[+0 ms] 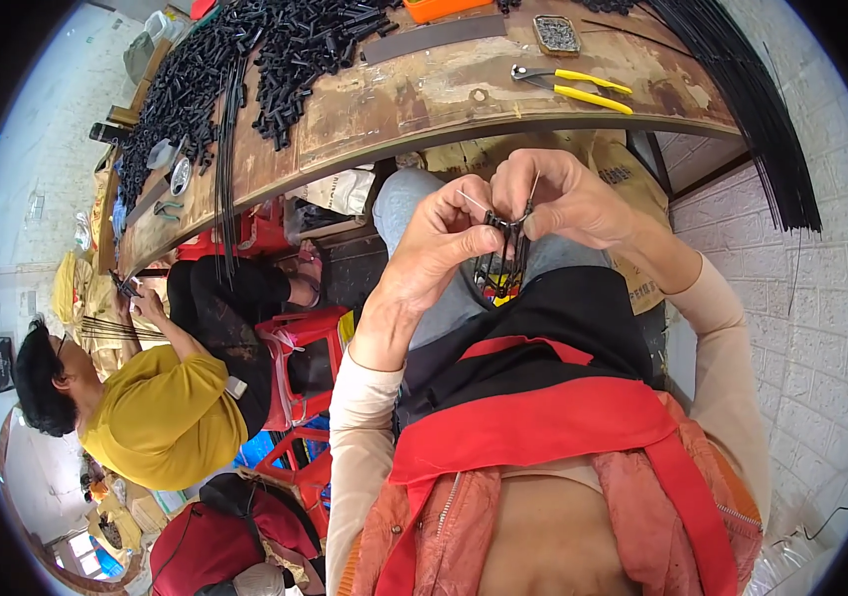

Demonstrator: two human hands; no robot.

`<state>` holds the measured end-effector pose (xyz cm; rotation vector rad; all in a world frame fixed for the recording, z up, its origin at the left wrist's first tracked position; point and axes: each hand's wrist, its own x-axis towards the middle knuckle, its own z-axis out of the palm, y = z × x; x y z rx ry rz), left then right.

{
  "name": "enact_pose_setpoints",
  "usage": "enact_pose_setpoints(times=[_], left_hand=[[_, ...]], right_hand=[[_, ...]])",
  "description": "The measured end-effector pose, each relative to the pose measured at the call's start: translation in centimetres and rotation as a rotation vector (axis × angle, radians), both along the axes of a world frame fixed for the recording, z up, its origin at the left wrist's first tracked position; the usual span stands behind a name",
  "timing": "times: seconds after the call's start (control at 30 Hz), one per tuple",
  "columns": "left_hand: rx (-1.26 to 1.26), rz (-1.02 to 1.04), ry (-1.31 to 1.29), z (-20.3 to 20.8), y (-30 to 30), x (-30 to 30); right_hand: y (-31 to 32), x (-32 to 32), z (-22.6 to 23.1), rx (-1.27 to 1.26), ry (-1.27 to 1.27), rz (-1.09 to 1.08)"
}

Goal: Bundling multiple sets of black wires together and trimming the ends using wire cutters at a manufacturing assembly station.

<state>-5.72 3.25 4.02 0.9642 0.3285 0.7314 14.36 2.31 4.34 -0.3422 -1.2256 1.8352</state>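
My left hand and my right hand are close together over my lap, just in front of the table edge. Between their fingertips is a small black assembly of thin black rods joined at a dark hub. Each hand pinches one side of it with thumb and fingers. Thin pale wire ends stick up beside the fingers of both hands. The lower part of the rods hangs over a small red and yellow patch on my lap. The fingers hide how the pieces join.
On the wooden table lie yellow-handled pincers, a clear box of small metal pieces and a flat dark strip. Piles of short black tubes and long black rods flank them. A co-worker in yellow sits left, near red stools.
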Motion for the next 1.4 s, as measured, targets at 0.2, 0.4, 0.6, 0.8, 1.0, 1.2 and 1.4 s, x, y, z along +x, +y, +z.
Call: enact_pose_setpoints(times=[0.2, 0.4, 0.6, 0.8, 1.0, 1.2, 1.4], left_hand=[[-0.053, 0.033, -0.009, 0.5, 0.1, 0.3], [-0.036, -0.034, -0.111, -0.2, 1.5, 1.0], [0.122, 0.146, 0.137, 0.3, 0.9, 1.4], [0.104, 0.197, 0.155, -1.5, 0.9, 1.9], [0.024, 0.239, 0.152, -1.3, 3.1, 2.8], [0.013, 0.258, 0.209, -1.5, 4.6, 3.9], [0.004, 0.227, 0.232, -0.9, 4.5, 3.8]], right_hand=[[-0.7, -0.2, 0.6, 0.013, -0.061, -0.156], [0.6, 0.9, -0.2, 0.042, -0.01, -0.146], [-0.6, 1.6, 0.8, 0.025, -0.153, -0.37], [-1.4, 2.4, -0.2, 0.132, -0.205, -0.583], [4.9, 9.4, 1.6, 0.091, -0.551, -0.381], [20.8, 23.7, -4.0, 0.489, -1.189, -1.107], [25.4, 22.8, -5.1, 0.825, -1.678, -1.264]])
